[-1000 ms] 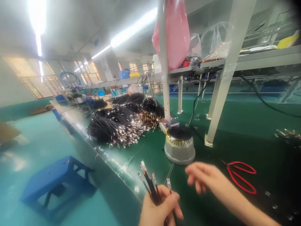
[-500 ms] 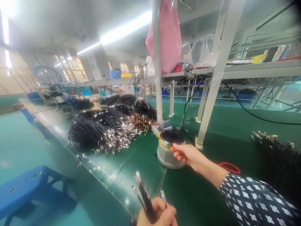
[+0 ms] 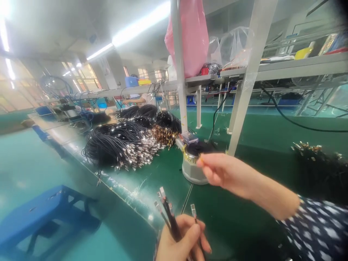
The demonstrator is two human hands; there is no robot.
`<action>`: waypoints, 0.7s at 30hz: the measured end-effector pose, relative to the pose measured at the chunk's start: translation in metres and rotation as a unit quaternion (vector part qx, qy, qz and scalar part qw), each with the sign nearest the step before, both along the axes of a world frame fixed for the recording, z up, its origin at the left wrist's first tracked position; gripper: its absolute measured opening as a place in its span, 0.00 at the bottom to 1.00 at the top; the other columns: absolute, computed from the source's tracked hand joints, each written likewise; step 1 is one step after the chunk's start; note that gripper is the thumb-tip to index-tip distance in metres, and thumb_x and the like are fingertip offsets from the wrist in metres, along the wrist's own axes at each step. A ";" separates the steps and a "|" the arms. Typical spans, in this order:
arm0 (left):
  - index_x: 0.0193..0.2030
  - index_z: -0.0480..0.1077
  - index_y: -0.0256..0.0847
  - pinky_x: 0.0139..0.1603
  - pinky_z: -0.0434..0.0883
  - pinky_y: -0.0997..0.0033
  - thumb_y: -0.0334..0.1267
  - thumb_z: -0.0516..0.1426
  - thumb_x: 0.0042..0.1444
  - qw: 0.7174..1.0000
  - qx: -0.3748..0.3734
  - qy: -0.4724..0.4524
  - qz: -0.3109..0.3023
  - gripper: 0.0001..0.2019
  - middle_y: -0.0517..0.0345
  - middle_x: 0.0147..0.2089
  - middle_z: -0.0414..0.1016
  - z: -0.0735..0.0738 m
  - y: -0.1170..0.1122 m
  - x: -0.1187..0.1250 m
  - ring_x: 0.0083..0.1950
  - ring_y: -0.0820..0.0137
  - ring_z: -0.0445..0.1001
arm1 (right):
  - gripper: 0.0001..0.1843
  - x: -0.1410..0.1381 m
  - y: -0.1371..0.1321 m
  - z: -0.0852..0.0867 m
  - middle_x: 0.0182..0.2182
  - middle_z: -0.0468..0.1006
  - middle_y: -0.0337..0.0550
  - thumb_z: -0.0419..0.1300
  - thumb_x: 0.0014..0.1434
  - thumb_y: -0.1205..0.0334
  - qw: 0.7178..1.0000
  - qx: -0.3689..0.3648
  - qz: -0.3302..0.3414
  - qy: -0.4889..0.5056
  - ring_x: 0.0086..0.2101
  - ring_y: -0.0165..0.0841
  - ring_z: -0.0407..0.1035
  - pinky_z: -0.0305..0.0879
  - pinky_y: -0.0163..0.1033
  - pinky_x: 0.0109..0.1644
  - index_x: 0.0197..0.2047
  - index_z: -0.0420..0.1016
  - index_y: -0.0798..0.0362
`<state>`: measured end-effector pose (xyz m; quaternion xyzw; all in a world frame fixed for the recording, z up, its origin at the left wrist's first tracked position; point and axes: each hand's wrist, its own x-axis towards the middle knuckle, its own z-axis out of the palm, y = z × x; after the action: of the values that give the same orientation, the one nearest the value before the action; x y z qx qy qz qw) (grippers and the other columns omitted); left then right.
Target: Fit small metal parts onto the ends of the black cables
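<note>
My left hand is at the bottom edge, closed around several thin black cables whose metal-tipped ends stick upward. My right hand reaches forward with its fingers curled together at the rim of a round grey device with a black top on the green table; whether it pinches anything there I cannot make out. A patterned dark sleeve covers my right forearm.
Big heaps of black cables with shiny connectors lie on the green table to the left. White frame posts hold a shelf with a pink bag. A blue stool stands on the floor at left. More connectors lie at right.
My right hand moved from near the left hand out to the grey device and stays at its rim. The red scissors are now hidden behind my right arm.
</note>
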<state>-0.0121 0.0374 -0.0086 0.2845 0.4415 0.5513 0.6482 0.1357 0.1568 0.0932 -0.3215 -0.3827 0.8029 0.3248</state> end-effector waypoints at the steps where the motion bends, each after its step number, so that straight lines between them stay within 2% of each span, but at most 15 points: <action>1: 0.28 0.73 0.35 0.13 0.56 0.84 0.54 0.69 0.39 1.000 -0.004 0.008 0.000 0.22 0.54 0.18 0.77 -0.001 -0.001 0.000 0.11 0.79 0.66 | 0.13 0.006 -0.010 -0.008 0.17 0.74 0.39 0.61 0.63 0.62 0.997 0.049 0.053 -0.023 0.17 0.21 0.66 0.59 0.23 0.21 0.30 0.77 0.61; 3: 0.28 0.73 0.34 0.10 0.54 0.85 0.54 0.68 0.41 1.000 -0.007 0.019 -0.001 0.22 0.55 0.18 0.76 -0.001 -0.005 0.002 0.10 0.78 0.66 | 0.19 0.016 -0.031 -0.031 0.19 0.76 0.40 0.61 0.62 0.51 0.983 0.123 0.118 -0.071 0.18 0.21 0.67 0.57 0.24 0.22 0.29 0.76 0.60; 5: 0.27 0.72 0.35 0.09 0.54 0.84 0.53 0.67 0.44 1.000 -0.005 0.018 -0.008 0.21 0.55 0.19 0.76 0.000 -0.009 0.005 0.10 0.77 0.67 | 0.27 0.024 -0.050 -0.051 0.19 0.76 0.41 0.56 0.62 0.42 0.972 0.157 0.135 -0.112 0.18 0.22 0.66 0.56 0.26 0.23 0.28 0.74 0.59; 7: 0.29 0.71 0.35 0.09 0.53 0.84 0.51 0.66 0.48 1.000 -0.005 0.025 -0.016 0.18 0.56 0.20 0.76 0.004 -0.013 0.009 0.10 0.78 0.66 | 0.32 0.028 -0.064 -0.062 0.19 0.75 0.41 0.50 0.63 0.37 0.964 0.176 0.139 -0.141 0.18 0.23 0.65 0.55 0.28 0.24 0.28 0.74 0.59; 11: 0.32 0.72 0.35 0.13 0.50 0.83 0.50 0.62 0.53 0.997 0.002 0.068 -0.021 0.17 0.58 0.21 0.74 0.015 -0.018 0.015 0.11 0.82 0.62 | 0.35 0.030 -0.075 -0.055 0.19 0.72 0.40 0.47 0.63 0.35 0.950 0.212 0.148 -0.174 0.20 0.27 0.65 0.59 0.31 0.26 0.26 0.74 0.58; 14: 0.35 0.72 0.35 0.15 0.49 0.82 0.51 0.61 0.54 0.996 0.012 0.086 -0.023 0.18 0.58 0.20 0.74 0.019 -0.019 0.017 0.11 0.83 0.61 | 0.32 0.032 -0.077 -0.048 0.19 0.71 0.39 0.47 0.65 0.39 0.931 0.257 0.144 -0.218 0.21 0.28 0.65 0.61 0.31 0.27 0.26 0.74 0.57; 18: 0.34 0.71 0.35 0.15 0.49 0.82 0.46 0.65 0.50 0.992 0.008 0.121 -0.023 0.15 0.59 0.20 0.73 0.024 -0.021 0.019 0.11 0.83 0.61 | 0.29 0.034 -0.081 -0.045 0.18 0.71 0.36 0.46 0.69 0.49 0.886 0.336 0.130 -0.291 0.21 0.26 0.65 0.59 0.30 0.27 0.25 0.74 0.55; 21: 0.30 0.69 0.35 0.14 0.47 0.83 0.42 0.64 0.51 0.988 -0.006 0.152 -0.019 0.12 0.60 0.19 0.72 0.027 -0.022 0.022 0.11 0.84 0.57 | 0.29 0.036 -0.083 -0.045 0.17 0.69 0.35 0.46 0.69 0.51 0.848 0.387 0.122 -0.341 0.20 0.26 0.63 0.55 0.32 0.25 0.20 0.68 0.54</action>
<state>0.0101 0.0152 0.0185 0.3699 0.5327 0.4868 0.5852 0.1712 0.0739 0.0482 -0.3742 -0.7855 0.4623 0.1712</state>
